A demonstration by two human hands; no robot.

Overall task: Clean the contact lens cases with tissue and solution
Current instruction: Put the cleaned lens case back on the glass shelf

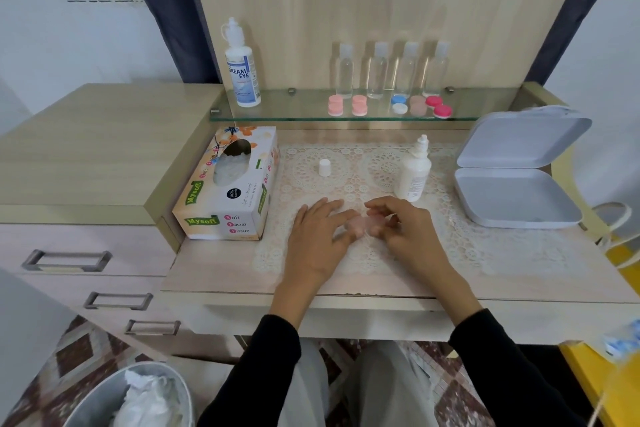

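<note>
I'm steadying the pink lens case (361,226) on the lace mat (485,246), just right of the tissue box (228,184), so it isn't skidding. My left hand (317,236) is lying nearly flat, fingers straight, pressing one end. My right hand (405,229) is curling round the other end and pinching it, probably to twist a lid. The solution bottle (414,172) is standing uncapped further right of the box, with its cap (324,167) between them, within easy reach.

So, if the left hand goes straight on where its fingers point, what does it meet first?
The left hand would probably meet the pink lens case first; the right hand holds it.
</note>
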